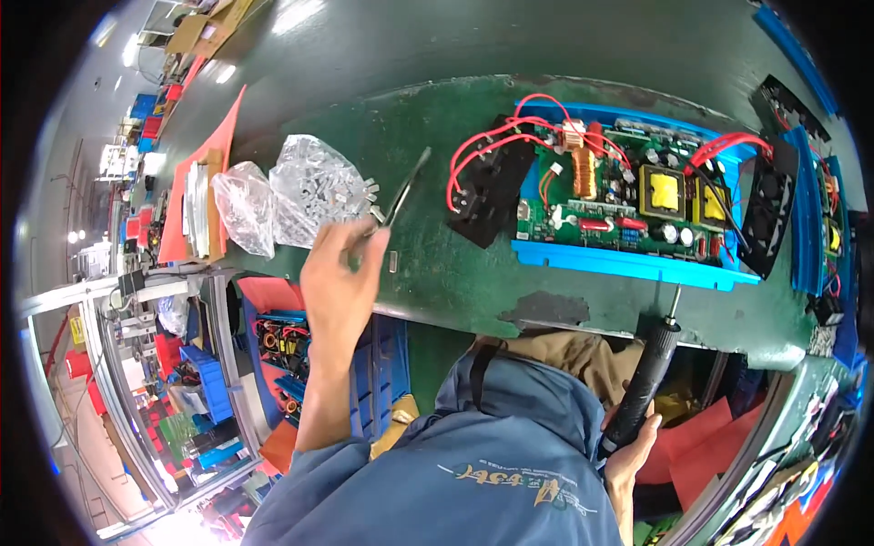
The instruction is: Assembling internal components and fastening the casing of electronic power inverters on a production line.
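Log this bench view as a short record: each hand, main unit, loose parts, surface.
left hand: pinching a thin metal tool, beside the small parts
right hand: gripping a black screwdriver, bit pointing up near the blue case's lower edge; contact unclear
main unit: open blue case with a green circuit board inside
left of unit: black panel with red wires looping to it
right of unit: black fan panel
loose parts: small metal pieces at a clear plastic bag
surface: green bench, worn

On my bench [446, 289], the plastic bag [308, 156] lies left of my tweezers [407, 189], 2 circuit boards [619, 193] right of them.
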The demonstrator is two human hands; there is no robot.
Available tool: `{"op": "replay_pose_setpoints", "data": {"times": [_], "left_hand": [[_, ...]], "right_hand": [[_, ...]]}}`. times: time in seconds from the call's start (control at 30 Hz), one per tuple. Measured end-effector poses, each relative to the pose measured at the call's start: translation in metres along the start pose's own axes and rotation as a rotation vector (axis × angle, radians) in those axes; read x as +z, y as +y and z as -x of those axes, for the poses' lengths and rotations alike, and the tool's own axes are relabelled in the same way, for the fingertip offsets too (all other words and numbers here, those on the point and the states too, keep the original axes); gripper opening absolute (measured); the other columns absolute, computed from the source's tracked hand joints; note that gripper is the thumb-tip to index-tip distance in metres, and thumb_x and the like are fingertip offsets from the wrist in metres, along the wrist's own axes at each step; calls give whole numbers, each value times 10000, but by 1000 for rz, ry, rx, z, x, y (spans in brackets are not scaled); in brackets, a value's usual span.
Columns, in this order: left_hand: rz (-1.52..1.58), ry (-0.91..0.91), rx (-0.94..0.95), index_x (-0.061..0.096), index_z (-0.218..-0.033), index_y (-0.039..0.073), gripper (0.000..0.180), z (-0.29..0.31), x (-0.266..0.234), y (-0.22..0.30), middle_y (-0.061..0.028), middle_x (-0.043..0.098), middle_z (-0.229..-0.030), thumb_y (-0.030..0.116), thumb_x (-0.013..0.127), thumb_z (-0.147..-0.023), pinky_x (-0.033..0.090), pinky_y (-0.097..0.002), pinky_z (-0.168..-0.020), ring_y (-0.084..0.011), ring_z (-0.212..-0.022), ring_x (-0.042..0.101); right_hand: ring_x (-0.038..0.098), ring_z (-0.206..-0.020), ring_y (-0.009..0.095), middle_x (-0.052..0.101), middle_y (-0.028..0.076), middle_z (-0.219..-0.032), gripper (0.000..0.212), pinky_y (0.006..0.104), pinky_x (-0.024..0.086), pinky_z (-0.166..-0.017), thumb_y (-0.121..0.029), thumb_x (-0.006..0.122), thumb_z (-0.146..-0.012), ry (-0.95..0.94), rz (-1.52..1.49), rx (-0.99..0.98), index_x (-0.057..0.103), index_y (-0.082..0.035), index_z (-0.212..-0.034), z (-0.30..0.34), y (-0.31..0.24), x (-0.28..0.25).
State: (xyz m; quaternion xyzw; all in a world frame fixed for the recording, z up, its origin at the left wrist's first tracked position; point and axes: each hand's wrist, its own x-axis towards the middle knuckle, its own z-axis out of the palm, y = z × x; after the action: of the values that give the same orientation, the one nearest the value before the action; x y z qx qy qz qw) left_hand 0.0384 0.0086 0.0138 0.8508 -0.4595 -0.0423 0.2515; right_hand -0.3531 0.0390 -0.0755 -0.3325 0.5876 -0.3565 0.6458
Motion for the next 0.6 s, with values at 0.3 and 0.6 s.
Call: {"op": "replay_pose_setpoints", "data": {"times": [0.3, 0.6], "left_hand": [[-253, 75, 194, 713, -981, 7, 122, 33, 14, -28, -106, 660, -869, 124, 687, -962, 504, -348, -721, -234, -786, 626], [230, -108, 357, 637, -1105, -34, 206, -35, 15, 84, -119, 719, -984, 152, 567, -1047, 495, -235, -679, -107, -739, 636]], "right_hand": [[547, -747, 148, 633, 36, -857, 736, 312, 420, -683, -612, 245, -1021, -148, 352, -21, 570, -12, -1298, 4, -13, 16], [593, -713, 216, 621, 123, -809, 517, 343, 449, -717, -411, 279, -1106, -185, 266, -146, 503, -35, -1381, 3, -31, 15]]}}
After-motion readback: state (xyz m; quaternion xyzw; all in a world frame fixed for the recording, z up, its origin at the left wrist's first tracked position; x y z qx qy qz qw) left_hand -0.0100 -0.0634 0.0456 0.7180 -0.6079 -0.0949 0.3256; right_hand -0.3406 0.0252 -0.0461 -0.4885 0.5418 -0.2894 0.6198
